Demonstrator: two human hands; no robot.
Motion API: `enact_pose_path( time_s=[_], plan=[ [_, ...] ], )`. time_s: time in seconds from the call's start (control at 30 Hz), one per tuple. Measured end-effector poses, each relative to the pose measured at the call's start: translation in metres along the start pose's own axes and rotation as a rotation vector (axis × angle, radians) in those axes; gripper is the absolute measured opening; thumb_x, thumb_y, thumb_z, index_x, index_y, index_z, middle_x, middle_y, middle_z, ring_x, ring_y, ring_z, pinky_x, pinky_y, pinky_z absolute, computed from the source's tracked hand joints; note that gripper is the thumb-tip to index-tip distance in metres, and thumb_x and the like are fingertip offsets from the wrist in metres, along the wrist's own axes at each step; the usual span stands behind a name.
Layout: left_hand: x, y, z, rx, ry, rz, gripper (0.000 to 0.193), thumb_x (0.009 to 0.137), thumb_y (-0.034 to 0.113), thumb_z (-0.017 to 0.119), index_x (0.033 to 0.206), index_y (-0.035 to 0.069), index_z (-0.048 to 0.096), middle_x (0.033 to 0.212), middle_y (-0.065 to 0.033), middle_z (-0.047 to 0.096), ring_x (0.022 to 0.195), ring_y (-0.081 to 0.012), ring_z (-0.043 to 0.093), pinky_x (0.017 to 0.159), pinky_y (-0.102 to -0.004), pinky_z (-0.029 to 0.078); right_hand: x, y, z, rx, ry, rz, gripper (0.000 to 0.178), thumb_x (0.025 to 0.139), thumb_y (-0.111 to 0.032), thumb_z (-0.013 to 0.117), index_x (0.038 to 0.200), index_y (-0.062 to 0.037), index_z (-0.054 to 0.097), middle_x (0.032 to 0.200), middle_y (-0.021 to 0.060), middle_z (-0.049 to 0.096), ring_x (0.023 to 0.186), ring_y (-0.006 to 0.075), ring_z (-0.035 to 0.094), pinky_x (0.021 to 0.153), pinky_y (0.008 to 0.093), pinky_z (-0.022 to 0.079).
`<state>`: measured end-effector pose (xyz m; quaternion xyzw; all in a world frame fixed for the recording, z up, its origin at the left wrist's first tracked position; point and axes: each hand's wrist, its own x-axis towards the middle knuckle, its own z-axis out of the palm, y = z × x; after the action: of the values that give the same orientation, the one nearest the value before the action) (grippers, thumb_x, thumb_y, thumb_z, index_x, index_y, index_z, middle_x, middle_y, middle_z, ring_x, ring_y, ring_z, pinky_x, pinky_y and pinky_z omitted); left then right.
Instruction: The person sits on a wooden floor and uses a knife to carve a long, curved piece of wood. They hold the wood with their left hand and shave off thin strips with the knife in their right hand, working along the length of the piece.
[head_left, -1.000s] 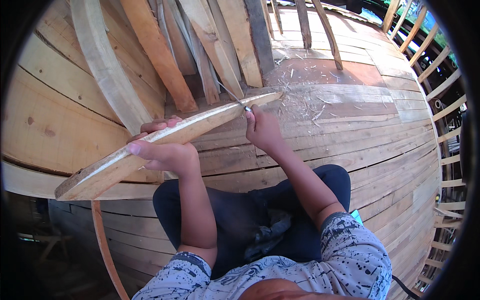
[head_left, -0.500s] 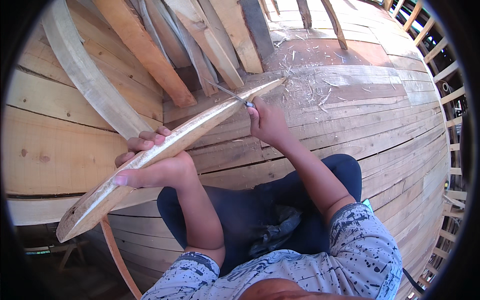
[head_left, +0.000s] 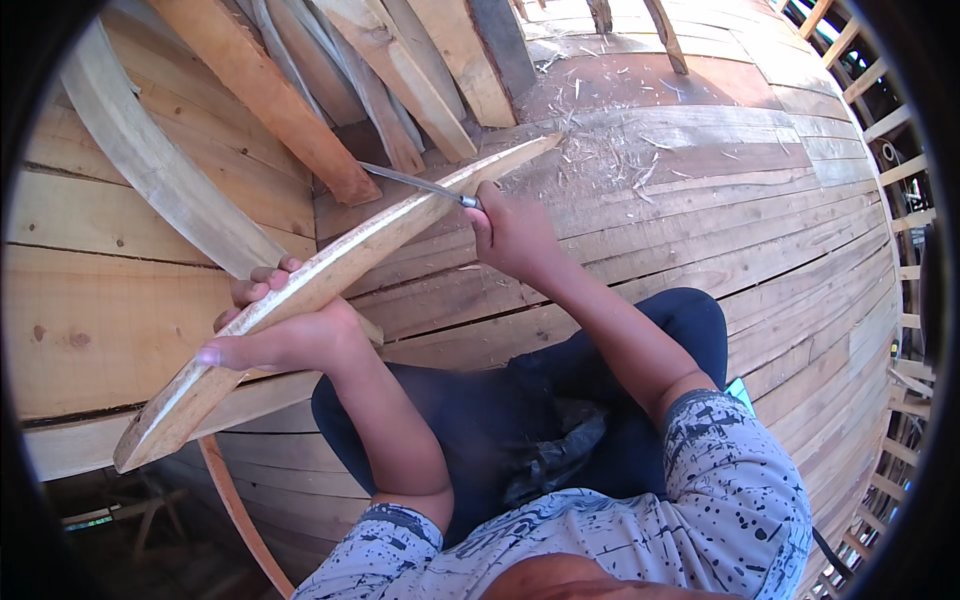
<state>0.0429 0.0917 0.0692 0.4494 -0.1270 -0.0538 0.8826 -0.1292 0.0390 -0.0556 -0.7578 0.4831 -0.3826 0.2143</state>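
A long, slightly curved piece of wood (head_left: 385,232) slants from the lower left to the upper right, its edge pale and its broad face tan. My left hand (head_left: 285,340) is closed round its lower part, thumb on the near side and fingers over the far side. In my right hand (head_left: 515,235) is a knife (head_left: 425,185) with a long narrow blade and a metal collar. Its blade lies across the wood's pale edge near the upper end, tip pointing left. The handle is hidden inside my fist.
Pale shavings (head_left: 650,165) litter the plank floor (head_left: 620,240) beyond the wood's far end. Several timbers (head_left: 290,100) lean at the upper left, beside a curved grey rib (head_left: 165,160). At lower left is a dark opening (head_left: 120,520); slatted framing (head_left: 905,220) runs along the right.
The knife has slid left and down along the wood's edge, with more of its blade now showing past the far side. The wood and my left hand have shifted slightly.
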Motion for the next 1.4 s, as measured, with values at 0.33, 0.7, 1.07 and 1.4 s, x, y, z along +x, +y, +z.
enact_pose_path(
  time_s=[0.33, 0.7, 1.07, 1.4],
  plan=[
    [0.01, -0.008, -0.016, -0.237, -0.344, 0.045, 0.034, 0.089, 0.046, 0.063, 0.089, 0.019, 0.042, 0.07, 0.0021, 0.045, 0.061, -0.0119, 0.048, 0.063, -0.0323, 0.046, -0.012, -0.023, -0.018, 0.138, -0.115, 0.037, 0.033, 0.1, -0.031, 0.049, 0.085, -0.0022, 0.052, 0.064, 0.0217, 0.056, 0.066, 0.0442, 0.059, 0.058, 0.0511, 0.043],
    [0.016, 0.011, -0.015, -0.247, -0.817, -0.224, 0.056, 0.083, 0.018, 0.068, 0.132, 0.004, 0.043, 0.098, -0.0052, 0.05, 0.099, -0.0192, 0.052, 0.1, -0.0451, 0.045, -0.028, -0.005, -0.072, 0.149, -0.053, 0.273, 0.038, 0.1, -0.034, 0.052, 0.085, -0.0002, 0.059, 0.063, 0.0203, 0.053, 0.059, 0.0385, 0.054, 0.056, 0.0453, 0.04],
    [-0.028, 0.006, -0.013, -0.51, -0.558, -0.074, 0.033, 0.077, 0.029, 0.058, 0.105, 0.015, 0.046, 0.078, -0.0048, 0.047, 0.075, -0.0195, 0.048, 0.079, -0.0396, 0.04, -0.034, 0.01, -0.075, 0.198, -0.127, 0.237, 0.035, 0.1, -0.03, 0.053, 0.086, 0.0025, 0.059, 0.068, 0.0239, 0.058, 0.064, 0.043, 0.057, 0.06, 0.0484, 0.042],
    [-0.048, 0.048, -0.011, -0.513, -0.885, -0.021, 0.017, 0.077, 0.029, 0.06, 0.088, 0.021, 0.05, 0.074, 0.0005, 0.039, 0.069, -0.0144, 0.041, 0.075, -0.0346, 0.034, -0.042, 0.012, -0.038, 0.273, 0.045, -0.009, 0.036, 0.101, -0.029, 0.046, 0.082, -0.0005, 0.054, 0.063, 0.0233, 0.056, 0.063, 0.0476, 0.057, 0.058, 0.0542, 0.042]
  ],
)
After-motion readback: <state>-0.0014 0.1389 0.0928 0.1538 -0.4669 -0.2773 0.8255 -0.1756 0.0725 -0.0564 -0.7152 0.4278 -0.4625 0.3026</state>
